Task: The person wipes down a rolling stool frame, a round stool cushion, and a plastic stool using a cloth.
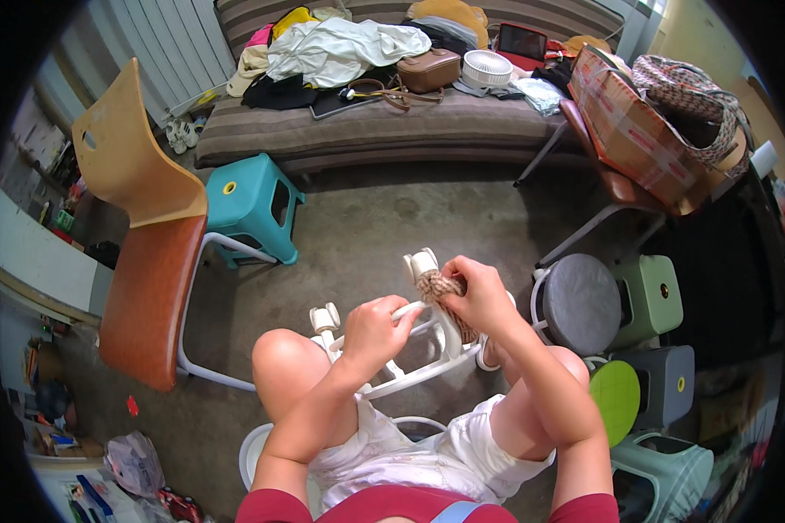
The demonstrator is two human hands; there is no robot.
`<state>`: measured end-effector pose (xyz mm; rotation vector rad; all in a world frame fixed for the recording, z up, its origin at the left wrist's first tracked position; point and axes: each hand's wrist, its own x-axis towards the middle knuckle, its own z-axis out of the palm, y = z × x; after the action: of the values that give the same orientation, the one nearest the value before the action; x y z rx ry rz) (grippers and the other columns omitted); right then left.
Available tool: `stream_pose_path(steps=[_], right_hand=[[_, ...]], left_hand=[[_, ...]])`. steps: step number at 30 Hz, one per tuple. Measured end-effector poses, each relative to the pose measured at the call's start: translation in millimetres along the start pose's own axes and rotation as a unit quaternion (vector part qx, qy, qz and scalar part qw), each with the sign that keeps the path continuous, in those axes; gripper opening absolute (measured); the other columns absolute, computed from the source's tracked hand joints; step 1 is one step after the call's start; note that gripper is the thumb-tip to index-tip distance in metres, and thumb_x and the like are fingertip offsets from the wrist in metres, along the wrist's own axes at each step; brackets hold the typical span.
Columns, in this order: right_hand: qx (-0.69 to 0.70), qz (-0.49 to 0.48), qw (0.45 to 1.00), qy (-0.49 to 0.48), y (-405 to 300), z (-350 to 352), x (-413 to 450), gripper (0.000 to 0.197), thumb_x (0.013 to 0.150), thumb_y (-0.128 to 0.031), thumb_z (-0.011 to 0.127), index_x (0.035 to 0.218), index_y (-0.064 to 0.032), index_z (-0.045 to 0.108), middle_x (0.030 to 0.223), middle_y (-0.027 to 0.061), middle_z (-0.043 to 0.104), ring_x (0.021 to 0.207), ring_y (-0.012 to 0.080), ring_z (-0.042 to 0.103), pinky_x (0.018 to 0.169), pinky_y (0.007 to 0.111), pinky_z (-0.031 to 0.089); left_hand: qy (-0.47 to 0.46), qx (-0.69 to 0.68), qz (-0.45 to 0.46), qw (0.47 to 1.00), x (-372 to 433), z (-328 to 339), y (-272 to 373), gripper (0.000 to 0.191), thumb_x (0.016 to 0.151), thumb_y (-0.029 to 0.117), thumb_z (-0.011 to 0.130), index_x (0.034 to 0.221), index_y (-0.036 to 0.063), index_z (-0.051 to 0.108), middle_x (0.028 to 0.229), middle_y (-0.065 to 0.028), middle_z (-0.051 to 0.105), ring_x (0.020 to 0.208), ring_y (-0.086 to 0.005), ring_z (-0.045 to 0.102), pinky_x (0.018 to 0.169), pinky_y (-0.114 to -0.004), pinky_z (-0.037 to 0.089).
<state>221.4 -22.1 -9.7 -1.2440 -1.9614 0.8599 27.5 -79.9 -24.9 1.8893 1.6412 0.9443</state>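
A white frame with caster wheels [392, 382] rests between my knees, its wheels pointing up and away from me. My left hand [378, 330] grips a white bar of this frame. With its fingers pinched, my right hand [481, 291] holds a brown knitted cover [437, 286] that lies around the leg just below one twin-wheel caster [421, 261]. A second caster [325, 318] stands bare at the left, near my left knee. The lower end of the knitted piece hangs beside the leg, partly hidden by my right hand.
On the left stand a wooden chair with a brown seat [150, 294] and a teal plastic stool [248, 196]. Several stools, one with a grey round seat [581, 304], line the right. A striped sofa [366, 137] bears clothes, a brown bag [430, 70] and a fan [487, 68]. A cardboard box [641, 140] sits on another chair.
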Motion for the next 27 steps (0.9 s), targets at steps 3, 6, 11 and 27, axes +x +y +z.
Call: stream_pose_path(steps=[3,6,11,27], right_hand=[[-0.033,-0.079,0.996,0.024,-18,-2,-14,0.024,0.071,-0.005,0.077,0.092,-0.0005,0.065,0.088,0.0139,0.065,0.076,0.0292,0.065,0.068,0.035,0.052],[-0.034,-0.016,0.995,-0.089,-20,-17,-26,0.023,0.071,-0.011,0.079,0.088,-0.0004,0.067,0.085,0.0141,0.064,0.078,0.0314,0.065,0.069,0.036,0.052],[-0.069,-0.075,0.995,0.014,-13,0,-7,0.02,0.075,-0.011,0.077,0.089,-0.0018,0.068,0.091,0.0134,0.062,0.078,0.0345,0.062,0.07,0.039,0.051],[-0.163,-0.118,0.979,-0.024,-20,4,-16,0.016,0.071,-0.008,0.073,0.085,-0.0045,0.064,0.093,0.009,0.056,0.091,0.0298,0.059,0.074,0.041,0.052]], left_hand=[[0.022,-0.008,-0.004,1.0,0,-4,-4,0.021,0.085,0.023,0.071,0.088,0.0032,0.073,0.076,-0.0143,0.07,0.066,-0.0283,0.068,0.06,-0.037,0.051],[0.012,-0.024,-0.035,0.999,2,-7,-6,0.022,0.086,0.023,0.071,0.088,0.0019,0.072,0.074,-0.0135,0.069,0.062,-0.0234,0.066,0.058,-0.034,0.049],[-0.046,-0.052,-0.072,0.995,7,-3,-5,0.023,0.088,0.023,0.07,0.087,-0.0004,0.07,0.069,-0.0095,0.067,0.059,-0.0122,0.06,0.056,-0.029,0.045],[-0.007,-0.063,-0.051,0.997,8,0,-6,0.024,0.088,0.023,0.07,0.087,-0.0004,0.069,0.067,-0.0121,0.066,0.057,-0.0138,0.059,0.054,-0.032,0.044]])
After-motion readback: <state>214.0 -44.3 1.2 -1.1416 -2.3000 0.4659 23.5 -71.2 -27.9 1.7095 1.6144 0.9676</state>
